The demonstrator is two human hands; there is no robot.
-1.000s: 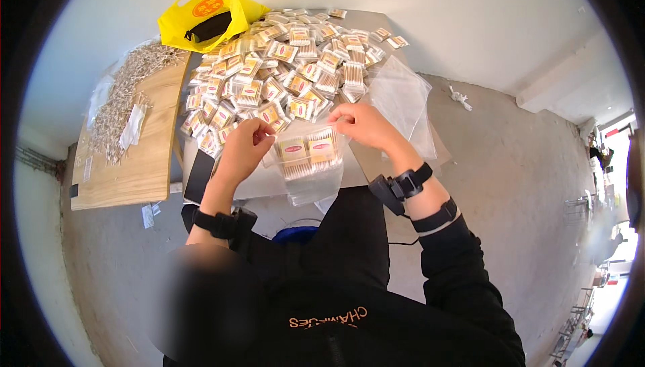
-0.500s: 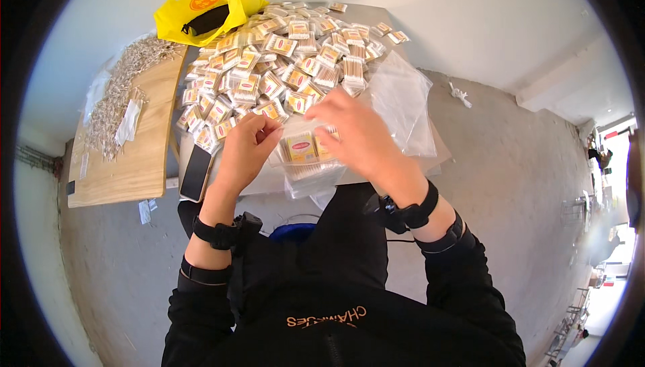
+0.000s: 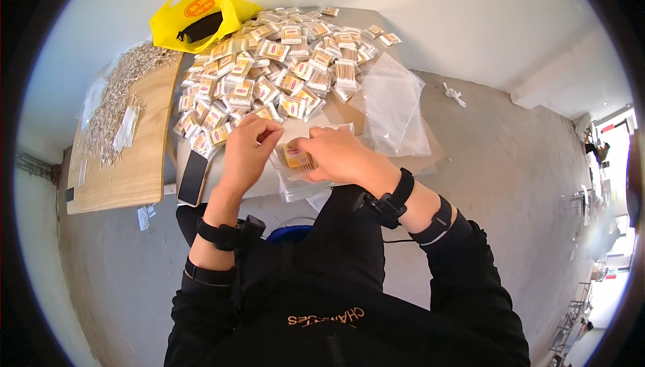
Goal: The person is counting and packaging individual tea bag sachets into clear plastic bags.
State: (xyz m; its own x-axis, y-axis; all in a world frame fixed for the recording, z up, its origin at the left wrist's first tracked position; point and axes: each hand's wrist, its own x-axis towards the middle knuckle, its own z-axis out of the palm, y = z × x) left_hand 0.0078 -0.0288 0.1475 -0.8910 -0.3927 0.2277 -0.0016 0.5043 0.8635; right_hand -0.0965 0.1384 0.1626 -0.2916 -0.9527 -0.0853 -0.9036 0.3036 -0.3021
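A clear plastic bag (image 3: 290,182) lies at the table's near edge with small cotton swab packets (image 3: 295,158) in it. Pinched between the thumb and fingertips of my left hand (image 3: 250,148) is the upper left edge of this bag. My right hand (image 3: 339,156) reaches over the packets from the right, its fingers curled around them and hiding some of them. Each packet shows wooden sticks behind a yellow and white label. Beyond both hands spreads a large heap of similar packets (image 3: 272,91).
Flat clear bags (image 3: 396,108) lie right of the heap. A phone (image 3: 193,177) rests left of my left hand. On a wooden board (image 3: 144,152) at the left are loose cotton swabs (image 3: 121,88). A yellow bag (image 3: 232,14) stands at the back.
My right hand has come down and nearer, from the bag's upper edge onto the packets, and its fingers have closed in. My left hand keeps its pinch on the edge.
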